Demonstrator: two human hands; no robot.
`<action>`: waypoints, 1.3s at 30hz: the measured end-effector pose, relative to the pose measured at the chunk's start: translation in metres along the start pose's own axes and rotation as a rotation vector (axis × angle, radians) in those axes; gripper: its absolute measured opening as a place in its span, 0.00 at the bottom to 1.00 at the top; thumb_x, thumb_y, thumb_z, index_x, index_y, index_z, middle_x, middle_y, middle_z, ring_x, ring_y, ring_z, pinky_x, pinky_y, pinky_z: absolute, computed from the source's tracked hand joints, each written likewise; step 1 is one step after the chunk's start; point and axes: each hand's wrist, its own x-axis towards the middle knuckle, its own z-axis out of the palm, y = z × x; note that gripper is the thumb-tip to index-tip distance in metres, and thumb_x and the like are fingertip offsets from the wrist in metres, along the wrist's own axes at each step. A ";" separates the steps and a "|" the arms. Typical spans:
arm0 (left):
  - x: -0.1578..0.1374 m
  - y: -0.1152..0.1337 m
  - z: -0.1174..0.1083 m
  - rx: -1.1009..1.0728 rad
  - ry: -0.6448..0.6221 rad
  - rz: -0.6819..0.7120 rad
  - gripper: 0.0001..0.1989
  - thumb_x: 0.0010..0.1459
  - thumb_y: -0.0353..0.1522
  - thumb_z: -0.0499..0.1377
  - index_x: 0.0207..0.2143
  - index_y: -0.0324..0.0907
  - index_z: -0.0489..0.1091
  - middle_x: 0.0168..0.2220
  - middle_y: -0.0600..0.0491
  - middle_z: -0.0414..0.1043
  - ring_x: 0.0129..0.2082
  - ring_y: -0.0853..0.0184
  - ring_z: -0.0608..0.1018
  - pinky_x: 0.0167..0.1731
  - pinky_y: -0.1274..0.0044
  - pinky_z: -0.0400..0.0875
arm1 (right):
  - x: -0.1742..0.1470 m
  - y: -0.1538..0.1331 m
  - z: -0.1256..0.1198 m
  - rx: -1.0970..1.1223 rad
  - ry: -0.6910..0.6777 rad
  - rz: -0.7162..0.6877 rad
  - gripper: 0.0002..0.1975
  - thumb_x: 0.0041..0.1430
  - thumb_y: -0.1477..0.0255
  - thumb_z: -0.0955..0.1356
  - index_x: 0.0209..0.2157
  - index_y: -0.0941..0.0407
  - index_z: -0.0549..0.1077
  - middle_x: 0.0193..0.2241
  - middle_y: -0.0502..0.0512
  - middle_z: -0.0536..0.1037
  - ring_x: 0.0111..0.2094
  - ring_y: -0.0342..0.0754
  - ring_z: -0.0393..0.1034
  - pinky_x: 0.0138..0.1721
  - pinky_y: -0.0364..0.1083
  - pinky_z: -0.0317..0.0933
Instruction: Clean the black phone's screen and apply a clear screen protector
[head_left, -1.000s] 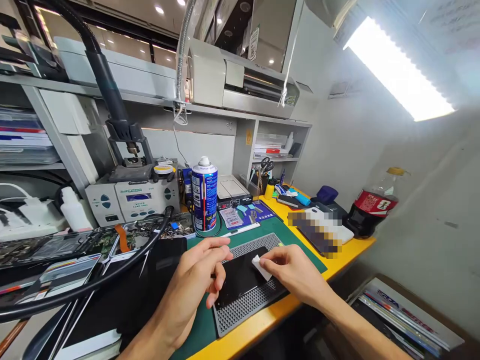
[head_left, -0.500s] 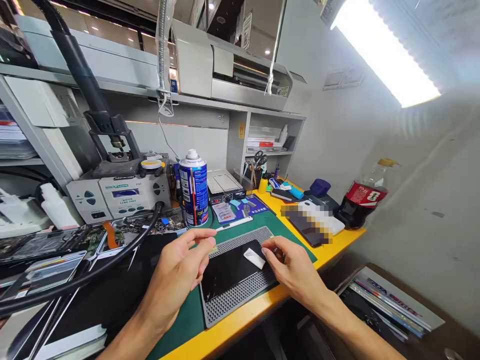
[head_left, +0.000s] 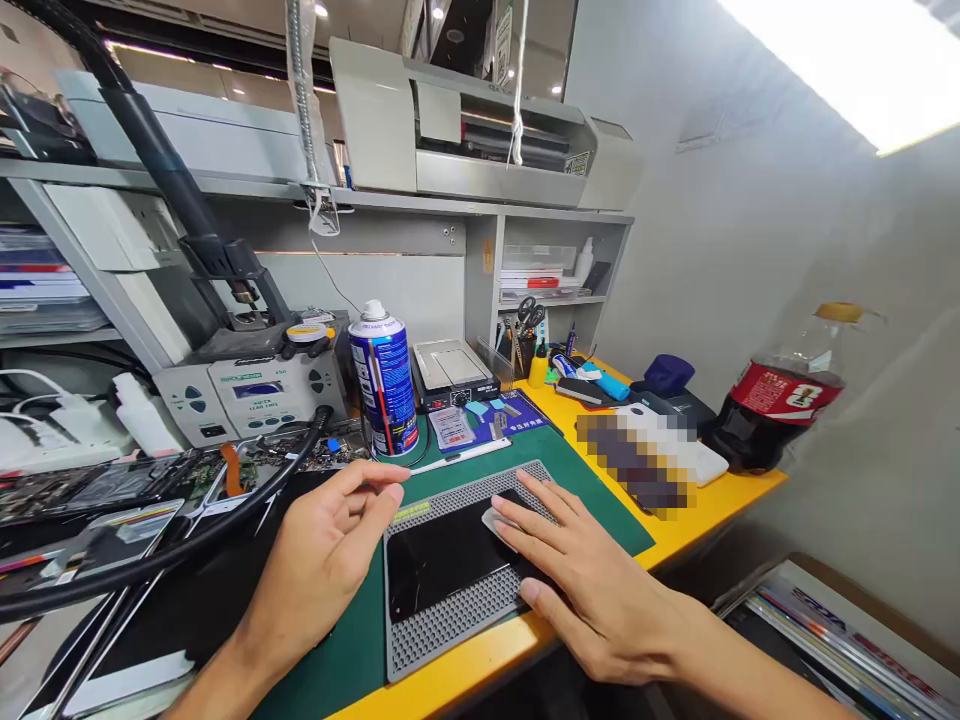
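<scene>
A phone with a black, glossy screen (head_left: pixel 439 560) lies face up on a grey perforated pad (head_left: pixel 450 636), which rests on a green mat (head_left: pixel 600 510). My right hand (head_left: pixel 585 570) is laid over the phone's right end, fingers stretched and spread. Under its fingertips is a small white wipe (head_left: pixel 490 519), partly covered, pressed flat on the glass. My left hand (head_left: pixel 330 550) hovers by the phone's left end, fingers half curled and thumb a little apart from the index finger. Nothing shows between them.
A blue spray can (head_left: pixel 382 380) stands behind the pad, beside a small heating plate (head_left: pixel 454 375). A cola bottle (head_left: pixel 780 390) and blurred phones (head_left: pixel 637 465) are at right. A black hose (head_left: pixel 247 535) crosses opened boards at left.
My right hand has moved from pinching near the phone's right corner to lying spread over the wipe. My left hand stays by the phone's left end. The view has shifted slightly.
</scene>
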 end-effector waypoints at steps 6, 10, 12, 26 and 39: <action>0.001 -0.010 0.002 0.042 -0.017 0.059 0.19 0.59 0.47 0.61 0.45 0.42 0.72 0.37 0.50 0.78 0.40 0.60 0.80 0.38 0.75 0.70 | 0.002 0.005 -0.001 -0.015 -0.010 -0.087 0.24 0.69 0.72 0.61 0.65 0.58 0.65 0.68 0.52 0.62 0.73 0.59 0.38 0.71 0.67 0.34; 0.002 -0.016 0.004 0.139 -0.038 0.188 0.17 0.63 0.46 0.57 0.43 0.44 0.73 0.38 0.51 0.76 0.38 0.62 0.79 0.29 0.77 0.69 | 0.005 0.013 -0.001 -0.010 -0.033 -0.068 0.26 0.72 0.69 0.60 0.68 0.57 0.61 0.69 0.55 0.59 0.72 0.60 0.40 0.70 0.67 0.40; 0.002 -0.017 0.004 0.235 -0.072 0.257 0.14 0.65 0.44 0.55 0.41 0.44 0.74 0.34 0.53 0.74 0.31 0.66 0.76 0.27 0.77 0.67 | 0.004 0.014 -0.001 -0.018 -0.019 -0.049 0.26 0.72 0.68 0.60 0.69 0.57 0.59 0.70 0.57 0.56 0.72 0.60 0.39 0.70 0.66 0.42; -0.002 -0.015 0.001 0.483 -0.209 0.626 0.09 0.63 0.28 0.53 0.40 0.43 0.72 0.39 0.51 0.74 0.42 0.62 0.74 0.44 0.70 0.72 | 0.008 0.008 -0.010 0.040 -0.141 0.008 0.24 0.74 0.65 0.56 0.68 0.53 0.62 0.68 0.49 0.61 0.72 0.58 0.43 0.70 0.66 0.42; 0.001 -0.032 -0.009 0.898 -0.316 0.662 0.29 0.58 0.43 0.64 0.61 0.51 0.66 0.59 0.51 0.73 0.59 0.57 0.73 0.57 0.66 0.73 | -0.003 0.004 0.022 0.017 -0.090 0.099 0.31 0.73 0.58 0.56 0.71 0.57 0.53 0.70 0.51 0.49 0.71 0.70 0.42 0.65 0.78 0.40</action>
